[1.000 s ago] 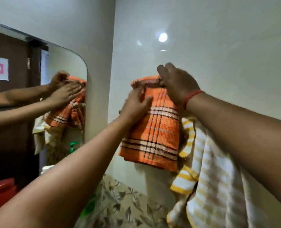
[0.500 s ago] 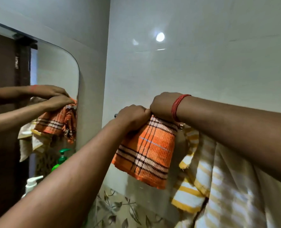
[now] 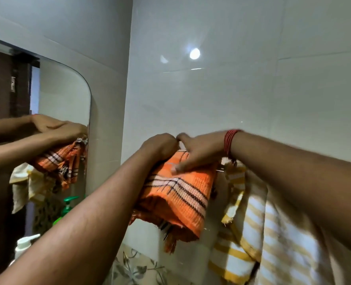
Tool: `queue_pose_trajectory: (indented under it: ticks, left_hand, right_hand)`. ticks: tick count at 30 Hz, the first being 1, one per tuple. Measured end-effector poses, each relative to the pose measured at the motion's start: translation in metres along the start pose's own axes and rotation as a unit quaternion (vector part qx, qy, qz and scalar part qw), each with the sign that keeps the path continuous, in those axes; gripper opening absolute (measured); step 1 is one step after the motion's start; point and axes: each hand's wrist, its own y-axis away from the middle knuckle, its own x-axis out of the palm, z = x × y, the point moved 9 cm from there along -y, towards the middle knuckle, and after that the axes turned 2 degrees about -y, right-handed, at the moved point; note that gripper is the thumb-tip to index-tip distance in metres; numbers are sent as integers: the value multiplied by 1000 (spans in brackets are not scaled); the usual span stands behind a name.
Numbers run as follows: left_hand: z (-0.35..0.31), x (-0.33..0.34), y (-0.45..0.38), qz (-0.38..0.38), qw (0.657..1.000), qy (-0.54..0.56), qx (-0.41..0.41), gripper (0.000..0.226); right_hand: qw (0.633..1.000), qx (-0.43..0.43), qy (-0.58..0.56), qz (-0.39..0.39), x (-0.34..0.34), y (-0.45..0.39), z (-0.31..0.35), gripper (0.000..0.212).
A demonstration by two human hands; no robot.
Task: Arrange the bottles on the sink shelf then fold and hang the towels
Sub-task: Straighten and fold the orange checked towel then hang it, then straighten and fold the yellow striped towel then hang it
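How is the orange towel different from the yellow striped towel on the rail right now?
The orange towel is checked with dark and pale lines; the yellow striped towel has plain yellow and white bands. The orange towel is folded into a short, thick bundle, while the yellow striped towel hangs long and loose, running out of the picture. The left hand grips the orange towel and the right hand rests on it; neither touches the yellow one. Both hang against the same wall.

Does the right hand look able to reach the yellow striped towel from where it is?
Probably yes. The right hand rests on the orange towel, and the yellow striped towel hangs right beside it on the rail, under the same forearm, with nothing between them.
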Motion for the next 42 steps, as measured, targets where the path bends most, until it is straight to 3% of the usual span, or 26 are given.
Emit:
queue_pose_trajectory:
  ticks: [1, 3, 5, 7, 11, 16, 20, 26, 28, 30, 32, 34, 37, 40, 42]
  left_hand:
    - [3, -4, 1, -37, 999, 26, -9, 37]
    - [7, -14, 13, -144, 982, 123, -18, 28]
    - [6, -28, 40, -282, 941, 184, 15, 28]
    - [3, -36, 67, -359, 910, 202, 53, 32]
    - [-10, -13, 74, -324, 934, 133, 77, 49]
    - [-9, -14, 75, -313, 940, 86, 105, 50]
    - [9, -7, 65, -257, 959, 84, 87, 64]
    - [15, -12, 79, -239, 966, 95, 26, 39]
    - [0, -20, 115, -295, 943, 143, 58, 35]
    - [-32, -23, 168, -346, 906, 211, 121, 33]
    - [-69, -11, 211, -335, 881, 279, 184, 26]
    - [-104, 13, 231, -280, 876, 327, 218, 25]
    - [-137, 51, 228, -218, 871, 392, 201, 37]
    - [-153, 72, 215, -176, 861, 457, 136, 53]
    - [-163, 78, 209, -152, 848, 494, 111, 51]
  right_hand:
    - [1000, -3, 3, -1, 9, -3, -6, 84]
    - [999, -9, -52, -6, 18, -15, -13, 70]
    - [996, 0, -85, 14, 21, -24, -16, 67]
    - [994, 8, -110, 28, 23, -29, -21, 62]
    - [990, 21, -139, 21, 22, -35, -27, 42]
    - [990, -46, 93, -96, 7, -13, 0, 72]
    - [997, -8, 61, -48, 14, 13, -17, 61]
    - [985, 37, 138, -97, 5, 38, -10, 80]
    - [966, 14, 143, -213, -12, 81, -1, 76]
    - [923, -21, 91, -373, -20, 145, 2, 59]
    - [847, -32, 34, -529, -10, 213, -4, 38]
    - [780, 11, -6, -626, 17, 258, -25, 25]
    - [744, 95, -51, -660, 65, 277, -57, 27]
    - [735, 130, -116, -655, 100, 272, -77, 41]
    - [735, 163, -202, -627, 116, 264, -93, 58]
